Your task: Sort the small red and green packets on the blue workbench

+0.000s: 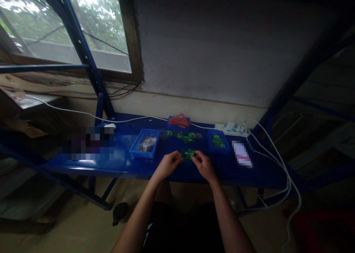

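A small green packet [188,154], shiny and partly see-through, is between my two hands just above the front of the blue table. My left hand [171,162] is closed, with its fingertips pinching the packet's left edge. On the other side, my right hand [203,163] pinches the right edge. Behind them lies a row of similar green packets [183,136]. To the right, a blue tray [227,146] contains more green pieces [217,141]. A blue tray [135,154] on the left holds small greyish packets [148,144]. Fine details are blurred.
At the back, a small blue tray [172,127] holds red packets [179,120]. A white power strip [233,129] with cables lies at the back right, near a pale blurred-out item [240,152]. Blue frame posts [94,75] flank the blue table [119,160].
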Demonstrator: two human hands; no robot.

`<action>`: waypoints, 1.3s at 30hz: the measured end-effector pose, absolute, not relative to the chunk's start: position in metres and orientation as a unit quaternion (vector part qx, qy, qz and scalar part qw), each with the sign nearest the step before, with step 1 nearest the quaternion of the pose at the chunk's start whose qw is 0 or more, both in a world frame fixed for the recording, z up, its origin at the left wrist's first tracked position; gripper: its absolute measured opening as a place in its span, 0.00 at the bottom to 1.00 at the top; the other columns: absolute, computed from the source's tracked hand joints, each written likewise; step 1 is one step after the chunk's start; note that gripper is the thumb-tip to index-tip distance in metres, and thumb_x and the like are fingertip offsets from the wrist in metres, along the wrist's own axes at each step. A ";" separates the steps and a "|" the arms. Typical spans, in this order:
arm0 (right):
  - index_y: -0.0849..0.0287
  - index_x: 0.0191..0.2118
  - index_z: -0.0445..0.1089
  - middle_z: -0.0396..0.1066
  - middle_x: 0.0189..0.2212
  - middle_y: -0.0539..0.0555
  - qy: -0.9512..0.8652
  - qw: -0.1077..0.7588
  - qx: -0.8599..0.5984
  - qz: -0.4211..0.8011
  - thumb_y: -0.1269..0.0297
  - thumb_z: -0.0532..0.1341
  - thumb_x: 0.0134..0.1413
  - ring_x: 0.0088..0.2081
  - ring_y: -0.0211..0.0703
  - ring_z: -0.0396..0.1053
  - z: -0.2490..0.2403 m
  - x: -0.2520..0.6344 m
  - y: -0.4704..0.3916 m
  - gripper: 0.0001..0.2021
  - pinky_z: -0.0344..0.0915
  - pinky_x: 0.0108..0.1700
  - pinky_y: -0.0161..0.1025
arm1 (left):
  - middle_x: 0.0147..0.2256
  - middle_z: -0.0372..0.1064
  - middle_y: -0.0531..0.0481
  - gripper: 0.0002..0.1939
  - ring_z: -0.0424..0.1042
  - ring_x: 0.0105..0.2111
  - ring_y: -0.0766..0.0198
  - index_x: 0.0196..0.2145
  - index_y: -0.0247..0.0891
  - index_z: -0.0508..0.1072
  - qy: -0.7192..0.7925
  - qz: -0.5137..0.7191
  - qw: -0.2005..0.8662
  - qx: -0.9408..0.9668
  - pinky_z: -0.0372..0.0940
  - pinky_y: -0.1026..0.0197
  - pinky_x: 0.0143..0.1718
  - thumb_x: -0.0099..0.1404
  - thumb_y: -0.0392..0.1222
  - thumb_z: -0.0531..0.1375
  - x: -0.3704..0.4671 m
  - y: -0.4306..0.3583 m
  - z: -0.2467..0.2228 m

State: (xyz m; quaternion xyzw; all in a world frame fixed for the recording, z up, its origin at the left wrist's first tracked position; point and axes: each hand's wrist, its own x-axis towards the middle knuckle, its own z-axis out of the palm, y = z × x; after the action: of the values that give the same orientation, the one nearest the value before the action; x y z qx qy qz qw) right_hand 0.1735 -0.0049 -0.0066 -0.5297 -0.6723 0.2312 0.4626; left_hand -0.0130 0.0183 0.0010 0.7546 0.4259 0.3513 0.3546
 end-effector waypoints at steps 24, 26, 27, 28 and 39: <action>0.38 0.59 0.56 0.41 0.66 0.49 -0.327 0.761 -0.353 0.435 0.67 0.63 0.44 0.58 0.48 0.59 -0.004 0.190 -0.006 0.35 0.67 0.46 0.43 | 0.30 0.72 0.51 0.09 0.69 0.29 0.64 0.33 0.37 0.71 0.427 0.344 0.317 0.774 0.59 0.66 0.30 0.62 0.43 0.53 -0.012 0.019 0.001; 0.38 0.60 0.54 0.38 0.67 0.49 -0.311 0.769 -0.346 0.439 0.66 0.62 0.45 0.58 0.48 0.59 -0.005 0.191 -0.006 0.35 0.66 0.48 0.45 | 0.30 0.72 0.51 0.09 0.70 0.29 0.64 0.33 0.37 0.71 0.426 0.342 0.315 0.776 0.59 0.66 0.31 0.62 0.43 0.54 -0.012 0.019 0.001; 0.38 0.61 0.53 0.37 0.67 0.49 -0.305 0.771 -0.345 0.440 0.66 0.62 0.46 0.58 0.48 0.59 -0.005 0.191 -0.005 0.35 0.66 0.48 0.45 | 0.30 0.72 0.51 0.09 0.70 0.30 0.64 0.33 0.37 0.71 0.426 0.341 0.316 0.776 0.60 0.66 0.31 0.61 0.43 0.54 -0.012 0.019 0.001; 0.38 0.61 0.52 0.36 0.67 0.49 -0.302 0.773 -0.345 0.439 0.66 0.62 0.46 0.58 0.48 0.59 -0.006 0.191 -0.005 0.36 0.66 0.48 0.45 | 0.30 0.72 0.51 0.09 0.70 0.30 0.64 0.33 0.37 0.71 0.426 0.340 0.317 0.776 0.60 0.66 0.31 0.61 0.43 0.54 -0.012 0.019 0.001; 0.34 0.63 0.42 0.34 0.68 0.50 -0.334 0.757 -0.382 0.411 0.66 0.63 0.46 0.58 0.48 0.60 -0.004 0.186 -0.006 0.42 0.67 0.47 0.43 | 0.31 0.73 0.50 0.09 0.71 0.31 0.63 0.33 0.37 0.72 0.428 0.338 0.311 0.778 0.61 0.65 0.33 0.62 0.43 0.55 -0.012 0.018 0.001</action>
State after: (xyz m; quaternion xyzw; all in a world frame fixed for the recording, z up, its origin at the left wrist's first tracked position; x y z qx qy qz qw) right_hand 0.1864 -0.0058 -0.0040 -0.3821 -0.3340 0.4108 0.7574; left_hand -0.0120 0.0181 0.0009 0.7783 0.4279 0.3383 0.3110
